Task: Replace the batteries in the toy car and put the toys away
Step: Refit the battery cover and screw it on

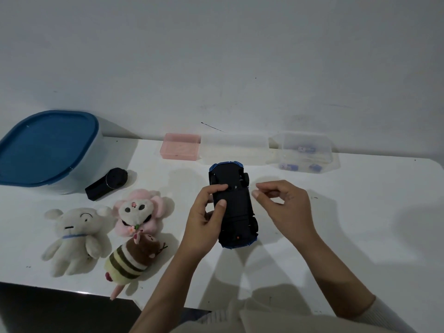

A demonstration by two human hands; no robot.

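The toy car (236,207), blue with a black underside, lies upside down on the white table (360,224) at the centre. My left hand (204,224) grips its left side, thumb and forefinger pressed on the underside. Just right of the car, not touching it, hovers my right hand (286,205) with its fingers curled and thumb and forefinger close together; I see nothing between them. A clear plastic box (304,150) with small blue batteries stands at the back right.
Three plush toys lie at the left: a white bear (74,236), a pink one (139,212) and a striped bee (132,258). Behind them are a blue-lidded bin (45,147), a black remote (108,183) and a pink box (181,146) by the wall.
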